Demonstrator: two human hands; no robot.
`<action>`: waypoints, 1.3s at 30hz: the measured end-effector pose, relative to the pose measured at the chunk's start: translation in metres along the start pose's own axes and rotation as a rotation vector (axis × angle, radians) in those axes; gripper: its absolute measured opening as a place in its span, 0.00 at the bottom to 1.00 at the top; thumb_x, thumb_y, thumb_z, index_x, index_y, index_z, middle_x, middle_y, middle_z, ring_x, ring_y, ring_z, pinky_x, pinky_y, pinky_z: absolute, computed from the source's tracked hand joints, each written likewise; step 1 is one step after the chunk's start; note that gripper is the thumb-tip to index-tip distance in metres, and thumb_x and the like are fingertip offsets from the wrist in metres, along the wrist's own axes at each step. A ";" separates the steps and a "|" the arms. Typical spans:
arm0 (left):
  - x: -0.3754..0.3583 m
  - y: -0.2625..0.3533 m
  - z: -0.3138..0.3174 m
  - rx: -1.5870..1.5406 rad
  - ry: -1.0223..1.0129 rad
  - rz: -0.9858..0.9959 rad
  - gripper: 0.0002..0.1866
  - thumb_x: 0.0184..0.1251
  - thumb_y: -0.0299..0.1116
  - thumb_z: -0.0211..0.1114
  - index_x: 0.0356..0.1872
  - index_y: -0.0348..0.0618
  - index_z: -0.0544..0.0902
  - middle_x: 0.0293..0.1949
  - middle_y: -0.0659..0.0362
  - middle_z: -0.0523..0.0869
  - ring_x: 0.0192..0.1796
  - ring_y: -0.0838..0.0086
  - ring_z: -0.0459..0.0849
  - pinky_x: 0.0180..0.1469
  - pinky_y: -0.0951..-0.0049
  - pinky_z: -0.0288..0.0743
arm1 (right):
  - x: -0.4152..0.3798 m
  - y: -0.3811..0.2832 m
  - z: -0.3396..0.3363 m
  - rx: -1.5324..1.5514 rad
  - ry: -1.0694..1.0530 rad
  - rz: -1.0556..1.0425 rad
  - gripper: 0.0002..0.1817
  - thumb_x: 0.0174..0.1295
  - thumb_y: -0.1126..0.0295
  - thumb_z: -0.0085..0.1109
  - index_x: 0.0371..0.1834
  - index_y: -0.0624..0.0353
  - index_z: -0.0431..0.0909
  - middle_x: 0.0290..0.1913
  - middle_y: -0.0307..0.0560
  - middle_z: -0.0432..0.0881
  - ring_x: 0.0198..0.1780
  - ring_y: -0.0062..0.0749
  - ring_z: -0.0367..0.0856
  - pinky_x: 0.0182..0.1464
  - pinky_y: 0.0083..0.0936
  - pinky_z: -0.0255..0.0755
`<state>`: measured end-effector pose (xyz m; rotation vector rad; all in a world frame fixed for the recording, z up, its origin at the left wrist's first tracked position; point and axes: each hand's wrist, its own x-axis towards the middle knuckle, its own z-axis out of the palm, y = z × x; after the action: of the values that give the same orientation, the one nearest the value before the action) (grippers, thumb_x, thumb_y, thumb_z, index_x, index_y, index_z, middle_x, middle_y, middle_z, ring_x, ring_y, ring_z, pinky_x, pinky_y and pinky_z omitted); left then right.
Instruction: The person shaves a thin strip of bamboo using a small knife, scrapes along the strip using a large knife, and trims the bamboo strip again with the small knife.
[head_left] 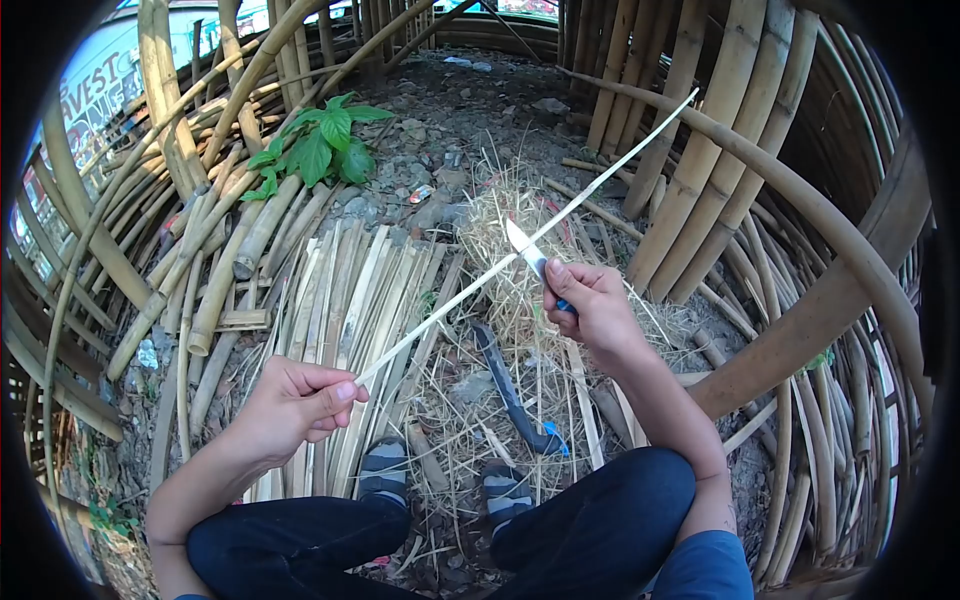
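Observation:
A long, thin bamboo strip (450,303) runs slantwise from lower left to upper right in front of me. My left hand (305,402) pinches its near end between thumb and fingers. My right hand (592,308) is closed around the handle of a small knife (527,247), whose handle shows some blue. The knife's blade points up and to the left and lies across the strip around its middle. The strip's far end reaches toward the upright bamboo poles. Part of the knife handle is hidden by my fingers.
Split bamboo slats (340,300) lie side by side at left. Pale shavings (510,250) are heaped in the middle. A dark machete-like blade (507,385) lies between my feet and the shavings. Bamboo poles (735,150) stand at right; a leafy plant (325,140) grows at upper left.

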<state>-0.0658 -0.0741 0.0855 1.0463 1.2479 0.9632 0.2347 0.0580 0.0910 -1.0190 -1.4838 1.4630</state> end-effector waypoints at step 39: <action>0.040 -0.001 0.038 -0.117 0.055 0.218 0.09 0.61 0.16 0.62 0.42 0.31 0.79 0.36 0.56 0.83 0.33 0.82 0.78 0.34 0.81 0.72 | 0.003 0.033 0.088 -0.028 -0.572 -0.044 0.20 0.74 0.58 0.43 0.28 0.60 0.73 0.19 0.34 0.70 0.19 0.14 0.63 0.22 0.15 0.58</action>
<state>-0.0245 -0.0391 0.0751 1.0847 1.1228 1.2247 0.1512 0.0299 0.0569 -0.5949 -1.9085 1.7972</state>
